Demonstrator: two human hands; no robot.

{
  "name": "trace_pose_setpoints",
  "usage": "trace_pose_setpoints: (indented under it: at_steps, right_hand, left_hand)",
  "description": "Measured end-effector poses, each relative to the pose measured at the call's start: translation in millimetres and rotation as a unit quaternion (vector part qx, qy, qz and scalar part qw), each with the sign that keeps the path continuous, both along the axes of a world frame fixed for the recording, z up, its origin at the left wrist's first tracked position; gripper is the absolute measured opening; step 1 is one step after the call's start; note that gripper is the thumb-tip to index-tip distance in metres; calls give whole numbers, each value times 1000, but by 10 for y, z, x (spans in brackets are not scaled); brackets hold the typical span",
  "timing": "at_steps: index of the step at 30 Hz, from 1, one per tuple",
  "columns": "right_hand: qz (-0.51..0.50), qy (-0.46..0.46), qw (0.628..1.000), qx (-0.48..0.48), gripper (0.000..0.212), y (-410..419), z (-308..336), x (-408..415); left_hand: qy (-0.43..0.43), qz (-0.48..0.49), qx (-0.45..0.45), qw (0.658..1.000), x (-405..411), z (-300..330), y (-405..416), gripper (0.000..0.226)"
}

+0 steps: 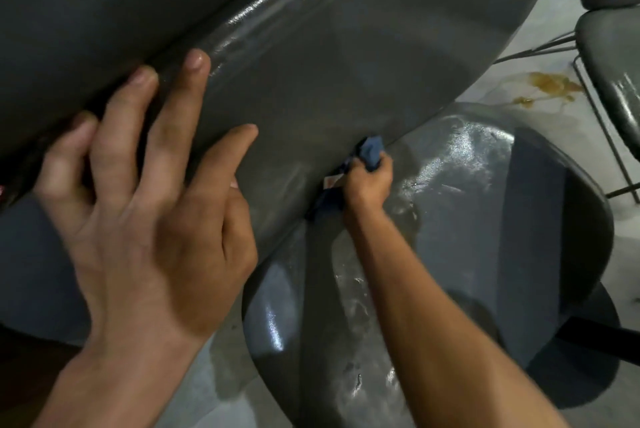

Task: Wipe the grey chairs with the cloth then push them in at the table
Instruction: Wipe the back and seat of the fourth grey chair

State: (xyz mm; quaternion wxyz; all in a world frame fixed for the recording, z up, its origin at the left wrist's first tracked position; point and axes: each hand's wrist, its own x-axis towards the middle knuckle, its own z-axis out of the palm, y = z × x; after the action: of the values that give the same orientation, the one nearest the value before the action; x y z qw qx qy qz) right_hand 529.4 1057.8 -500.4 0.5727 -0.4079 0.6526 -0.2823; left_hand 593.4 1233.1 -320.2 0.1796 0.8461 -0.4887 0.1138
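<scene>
Left hand (145,206), fingers spread wide, rests on chair back (311,88) | right hand (369,182) grips blue cloth (372,150) at seat (485,220) junction.

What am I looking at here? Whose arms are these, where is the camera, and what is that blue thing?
There is no machine here. A person wears a wide-angle camera on the head, so you look down along their own two arms. The left hand lies with spread fingers on the backrest of a grey chair, seen very close. The right hand grips a blue cloth, bunched, with a small white tag, down where the backrest meets the seat. The seat shines in patches, perhaps damp from wiping. Another dark chair stands at the right edge, and the pale floor between them shows a yellowish stain.
</scene>
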Motion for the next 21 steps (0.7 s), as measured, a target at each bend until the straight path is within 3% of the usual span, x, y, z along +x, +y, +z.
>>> trace_pose_setpoints:
  at_steps: [5, 12, 17, 21]
  right_hand:
    - [17, 51, 999, 4, 37, -293, -28, -70]
    - [109, 30, 987, 116, 35, 1011, -131, -80]
    - [15, 35, 995, 91, 39, 284, -133, 9]
    - [81, 8, 991, 111, 48, 315, 30, -128]
  left_hand:
    - [-45, 2, -5, 999, -37, -11, 12, 37]
    - [-83, 36, 0, 996, -98, -54, 1, 37]
    - [-48, 17, 3, 999, -25, -124, -8, 37]
    - [-109, 56, 3, 992, -134, -86, -48, 32]
